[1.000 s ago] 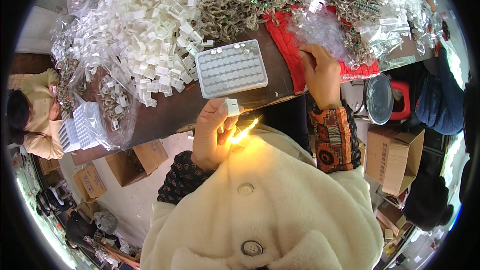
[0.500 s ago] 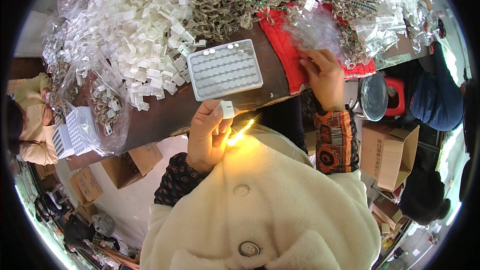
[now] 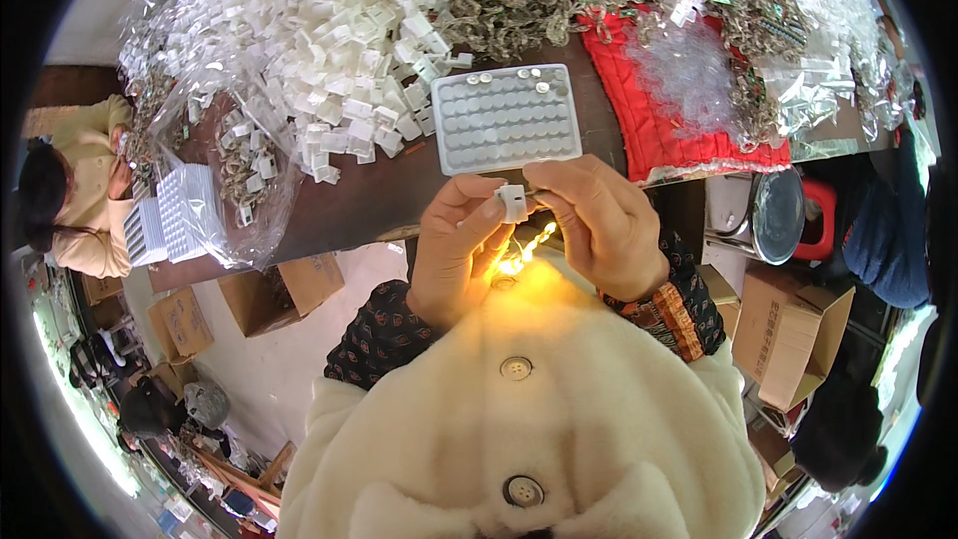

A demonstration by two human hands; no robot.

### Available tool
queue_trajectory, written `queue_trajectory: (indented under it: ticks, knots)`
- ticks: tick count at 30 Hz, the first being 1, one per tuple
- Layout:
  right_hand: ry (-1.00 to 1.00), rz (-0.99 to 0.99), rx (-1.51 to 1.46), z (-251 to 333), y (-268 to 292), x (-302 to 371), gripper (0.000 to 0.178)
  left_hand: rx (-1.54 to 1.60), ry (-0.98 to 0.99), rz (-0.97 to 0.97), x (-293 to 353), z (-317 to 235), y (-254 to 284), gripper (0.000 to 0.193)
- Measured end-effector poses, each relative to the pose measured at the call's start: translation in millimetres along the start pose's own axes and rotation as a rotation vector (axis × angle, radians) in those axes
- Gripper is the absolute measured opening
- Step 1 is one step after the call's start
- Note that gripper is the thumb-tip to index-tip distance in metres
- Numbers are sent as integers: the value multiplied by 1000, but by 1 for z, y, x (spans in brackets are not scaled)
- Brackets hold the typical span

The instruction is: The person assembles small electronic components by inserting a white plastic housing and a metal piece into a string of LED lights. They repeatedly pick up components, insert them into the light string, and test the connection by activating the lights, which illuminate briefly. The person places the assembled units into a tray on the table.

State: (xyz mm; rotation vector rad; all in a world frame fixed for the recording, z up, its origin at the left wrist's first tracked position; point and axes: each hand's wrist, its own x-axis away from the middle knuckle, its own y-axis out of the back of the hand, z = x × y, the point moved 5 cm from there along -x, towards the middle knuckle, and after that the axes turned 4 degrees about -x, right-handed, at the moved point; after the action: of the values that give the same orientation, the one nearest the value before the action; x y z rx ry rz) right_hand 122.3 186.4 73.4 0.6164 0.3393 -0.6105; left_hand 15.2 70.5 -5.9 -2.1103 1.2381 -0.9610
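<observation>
My left hand (image 3: 454, 252) is closed round a small white plastic case (image 3: 512, 203) with a slot in its face, held up between thumb and fingers. Just below the case glows a short string of warm yellow lights (image 3: 529, 252), hanging between my hands. My right hand (image 3: 607, 230) has come in at the case's right side, thumb and fingertips pinched together. What they grip, if anything, is hidden. Beyond my hands lies a white tray (image 3: 576, 125) with rows of round pockets; several silver button cells (image 3: 542, 87) sit along its far side.
White plastic cases (image 3: 339, 50) are heaped at the far left, coiled wire light strings (image 3: 529, 0) at the far middle. Right of the tray, a red quilted cloth (image 3: 649, 130) bears clear plastic pieces (image 3: 684, 75). Another person (image 3: 95, 190) sits at the left; cardboard boxes (image 3: 788, 339) stand below.
My right hand has left the red cloth and come in to the white case. The left hand still holds the case. The whole view has shifted, with the tray now further right and up.
</observation>
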Motion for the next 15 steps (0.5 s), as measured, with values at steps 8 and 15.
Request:
queue_trajectory:
  ticks: [8,15]
  knots:
    - [239,140,239,12,-19,-7,35,85,-82,14,4,-7,5,16]
    - [-58,89,75,7,-17,-14,16,36,-108,4,9,-14,10,15]
